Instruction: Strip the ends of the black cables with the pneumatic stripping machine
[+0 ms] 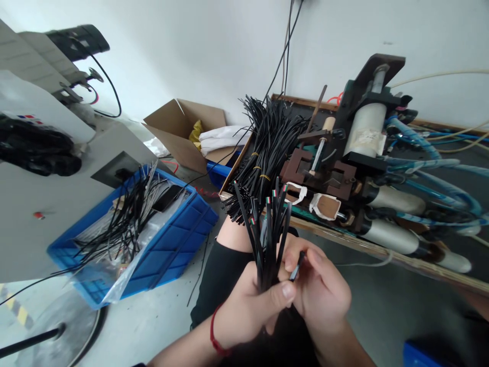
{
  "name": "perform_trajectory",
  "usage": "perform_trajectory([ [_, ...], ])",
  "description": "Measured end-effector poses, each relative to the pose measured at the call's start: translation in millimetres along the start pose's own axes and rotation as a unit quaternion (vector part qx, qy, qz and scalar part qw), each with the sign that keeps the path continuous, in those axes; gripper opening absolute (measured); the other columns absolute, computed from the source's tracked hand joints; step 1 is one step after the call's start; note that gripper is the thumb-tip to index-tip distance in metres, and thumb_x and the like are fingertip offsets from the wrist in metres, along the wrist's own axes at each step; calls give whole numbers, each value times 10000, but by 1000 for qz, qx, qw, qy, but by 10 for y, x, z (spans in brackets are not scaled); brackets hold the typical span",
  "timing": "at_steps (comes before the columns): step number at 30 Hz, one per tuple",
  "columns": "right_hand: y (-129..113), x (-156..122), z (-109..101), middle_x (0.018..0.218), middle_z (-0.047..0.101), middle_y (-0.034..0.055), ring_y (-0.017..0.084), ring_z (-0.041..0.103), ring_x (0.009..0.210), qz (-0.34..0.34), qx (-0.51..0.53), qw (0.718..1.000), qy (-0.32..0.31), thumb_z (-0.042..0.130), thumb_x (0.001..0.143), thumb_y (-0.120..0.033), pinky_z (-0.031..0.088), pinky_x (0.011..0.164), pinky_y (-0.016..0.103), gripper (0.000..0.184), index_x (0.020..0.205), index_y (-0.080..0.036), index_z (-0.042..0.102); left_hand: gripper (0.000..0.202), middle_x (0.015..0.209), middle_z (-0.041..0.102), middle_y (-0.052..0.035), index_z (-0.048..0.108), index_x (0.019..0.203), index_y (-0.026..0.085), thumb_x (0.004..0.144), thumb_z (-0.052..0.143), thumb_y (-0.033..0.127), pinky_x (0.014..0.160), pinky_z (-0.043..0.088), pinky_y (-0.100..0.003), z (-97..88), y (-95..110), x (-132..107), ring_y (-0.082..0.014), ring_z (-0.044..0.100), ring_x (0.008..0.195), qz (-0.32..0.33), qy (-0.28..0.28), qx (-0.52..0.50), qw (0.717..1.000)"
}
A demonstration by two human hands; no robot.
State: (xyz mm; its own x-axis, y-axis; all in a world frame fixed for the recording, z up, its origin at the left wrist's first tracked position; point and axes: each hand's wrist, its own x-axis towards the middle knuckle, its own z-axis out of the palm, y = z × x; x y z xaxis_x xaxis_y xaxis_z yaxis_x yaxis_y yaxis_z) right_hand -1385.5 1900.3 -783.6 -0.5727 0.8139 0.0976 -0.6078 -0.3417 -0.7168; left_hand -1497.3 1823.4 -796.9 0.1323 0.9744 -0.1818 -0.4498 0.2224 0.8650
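Note:
My left hand, with a red cord at the wrist, is closed around a bunch of flat black cables. Their upper ends fan out, and several show red, white and green wire tips. Close beside it, my right hand pinches the end of one black cable between thumb and fingers. Both hands are above my lap, in front of the workbench edge. The lower part of the bunch is hidden behind my hands.
On the workbench lies a large pile of black cables, partly tied with yellow bands. A pneumatic clamping machine with blue hoses stands to its right. At left are a blue crate of cables and a grey machine. Behind sits a cardboard box.

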Motion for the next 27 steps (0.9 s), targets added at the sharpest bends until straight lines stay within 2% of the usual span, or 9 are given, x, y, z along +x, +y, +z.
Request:
perform_trajectory([
  [3, 13, 2, -63, 714, 594, 33, 155, 516, 488, 6, 34, 999, -32, 574, 1021, -390, 354, 392, 285, 333, 867, -221, 816, 501, 490, 464, 73, 607, 777, 172, 966, 734, 619, 379, 240, -176, -21, -36, 8, -26, 325, 375, 3, -4, -18, 1000],
  [7, 68, 8, -125, 760, 578, 15, 131, 537, 525, 8, 67, 996, -61, 673, 982, -332, 398, 388, 236, 201, 938, -219, 832, 482, 486, 484, 70, 626, 772, 168, 974, 738, 590, 365, 237, -172, -27, -73, 18, -22, 320, 364, 22, -4, -32, 999],
  [11, 98, 7, -151, 780, 578, 14, 115, 551, 539, 7, 76, 995, -69, 690, 1003, -325, 420, 398, 211, 193, 955, -206, 835, 473, 492, 485, 70, 631, 773, 171, 977, 740, 584, 356, 239, -168, -23, -78, 18, -22, 318, 364, 21, -1, -36, 999],
  [14, 113, -14, -162, 776, 581, 13, 103, 548, 521, -2, 63, 997, -54, 690, 1025, -358, 390, 391, 200, 218, 959, -205, 831, 468, 489, 473, 73, 630, 777, 175, 984, 734, 581, 357, 241, -166, -24, -65, 16, -21, 308, 366, 19, -7, -36, 999],
  [19, 166, -35, -169, 730, 558, -7, 72, 449, 462, -24, 50, 998, -26, 663, 1068, -388, 329, 353, 171, 261, 971, -221, 838, 478, 490, 451, 78, 608, 767, 180, 977, 740, 589, 343, 220, -162, -10, -27, 28, -17, 280, 360, 5, -7, -44, 999],
  [23, 197, -12, -174, 712, 554, -8, 74, 457, 451, -37, 28, 999, -10, 668, 1064, -420, 313, 361, 187, 294, 923, -220, 832, 479, 480, 429, 86, 604, 758, 178, 961, 762, 583, 338, 222, -153, 19, -27, 49, -12, 248, 351, 8, -4, -58, 998],
  [25, 195, -20, -191, 749, 563, 1, 87, 485, 491, -23, -12, 1000, 1, 651, 1063, -494, 337, 415, 212, 339, 955, -224, 825, 472, 472, 408, 92, 619, 770, 179, 953, 768, 589, 333, 219, -148, 21, -47, 50, -11, 232, 345, 20, 10, -66, 998],
  [27, 182, -66, -217, 824, 590, 22, 123, 536, 608, -11, -89, 996, 19, 639, 1040, -603, 406, 532, 246, 413, 1052, -229, 814, 442, 454, 367, 106, 661, 812, 186, 949, 768, 592, 320, 195, -142, 1, -67, 32, -13, 208, 332, 44, 32, -77, 996],
])
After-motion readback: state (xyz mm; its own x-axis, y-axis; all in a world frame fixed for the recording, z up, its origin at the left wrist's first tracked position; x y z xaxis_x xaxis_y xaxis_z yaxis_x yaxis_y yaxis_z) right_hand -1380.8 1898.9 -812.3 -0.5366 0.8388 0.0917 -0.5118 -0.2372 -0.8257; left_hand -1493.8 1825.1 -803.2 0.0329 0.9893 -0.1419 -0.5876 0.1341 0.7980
